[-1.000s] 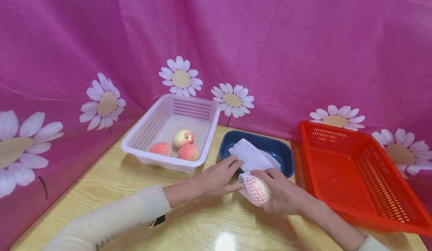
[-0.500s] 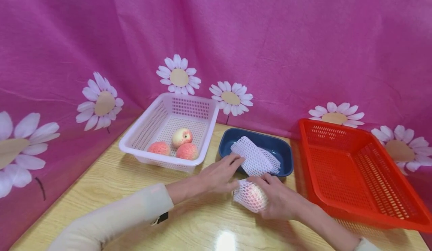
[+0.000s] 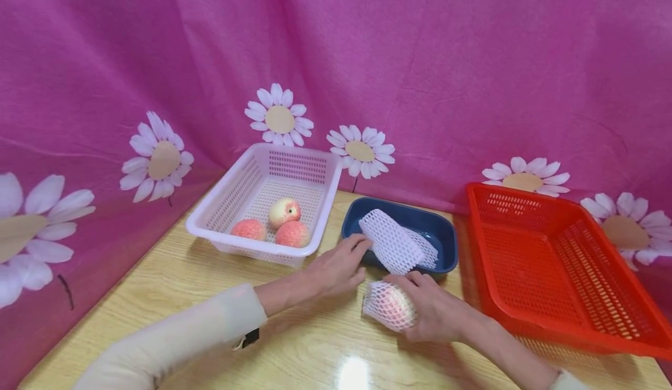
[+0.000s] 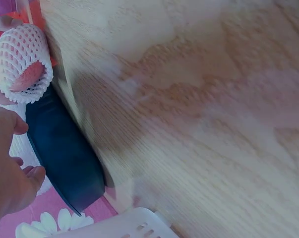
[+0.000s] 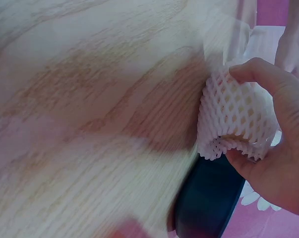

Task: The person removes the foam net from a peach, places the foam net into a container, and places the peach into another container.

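Observation:
My right hand (image 3: 441,308) grips a peach (image 3: 391,305) wrapped in a white foam net sleeve, holding it over the table in front of the navy basin (image 3: 450,244). Through the sleeve's open end, pink skin shows in the left wrist view, where the netted peach (image 4: 21,54) is at upper left. My left hand (image 3: 333,270) hovers just left of it, holding nothing, its fingers loosely bent and the thumb apart. Those fingertips overlap the basin's left side in the head view. Flat foam net sleeves (image 3: 391,241) lie in the basin.
A pale pink slotted basket (image 3: 207,232) with three peaches (image 3: 291,234) stands at back left. To the right is a red slotted basket (image 3: 530,273). Behind everything hangs a magenta cloth (image 3: 420,75) with daisies, and the tabletop (image 3: 294,349) is wood-grained.
One second ago my left fingers were at the net's edge; now they have drawn back left, apart from it. The netted peach has shifted slightly left in my right hand.

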{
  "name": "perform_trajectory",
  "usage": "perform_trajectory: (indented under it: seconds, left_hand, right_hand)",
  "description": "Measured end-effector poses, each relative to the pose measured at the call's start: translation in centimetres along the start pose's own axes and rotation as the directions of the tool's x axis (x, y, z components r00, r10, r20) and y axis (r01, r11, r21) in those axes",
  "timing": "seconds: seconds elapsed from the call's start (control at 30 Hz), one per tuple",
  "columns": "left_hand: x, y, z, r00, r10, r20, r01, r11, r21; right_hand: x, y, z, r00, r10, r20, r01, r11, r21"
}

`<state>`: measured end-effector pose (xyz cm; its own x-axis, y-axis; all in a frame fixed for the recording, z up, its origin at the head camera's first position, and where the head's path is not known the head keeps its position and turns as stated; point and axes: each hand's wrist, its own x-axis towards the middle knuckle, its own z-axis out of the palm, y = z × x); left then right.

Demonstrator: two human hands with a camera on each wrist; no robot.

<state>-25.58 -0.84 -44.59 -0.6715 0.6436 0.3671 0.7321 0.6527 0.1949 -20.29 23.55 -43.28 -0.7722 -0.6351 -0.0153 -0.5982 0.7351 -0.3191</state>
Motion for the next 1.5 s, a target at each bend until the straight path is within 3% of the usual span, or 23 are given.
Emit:
perform_trajectory:
  seconds: [0.33, 0.6, 0.83, 1.07, 1.5]
  left_hand:
    - [-0.5, -0.3, -0.3, 0.999, 0.031, -0.035, -0.031, 1.0, 0.0]
    - [-0.9, 0.2, -0.6, 0.992, 0.04, 0.121, -0.033, 0.998, -0.058]
    - [-0.9, 0.6, -0.5, 0.982, 0.084, 0.169, -0.066, 0.992, -0.111]
    - [-0.7, 1.0, -0.3, 0.981, 0.114, 0.155, -0.096, 0.988, -0.117]
    - [-0.2, 1.1, -0.5, 0.986, 0.098, 0.136, -0.087, 0.992, -0.087]
  right_hand:
    - [0.1, -0.2, -0.2, 1.0, -0.023, -0.003, 0.023, 1.0, -0.006]
    - [0.1, -0.2, -0.4, 1.0, 0.01, 0.019, -0.01, 1.0, -0.001]
    - [0.1, -0.1, -0.7, 1.0, -0.028, -0.006, 0.028, 0.999, -0.022]
    - [0.3, -0.1, -0.5, 1.0, 0.001, 0.001, -0.001, 1.0, -0.015]
    - [0.5, -0.1, -1.2, 0.999, -0.001, -0.032, -0.001, 0.997, -0.071]
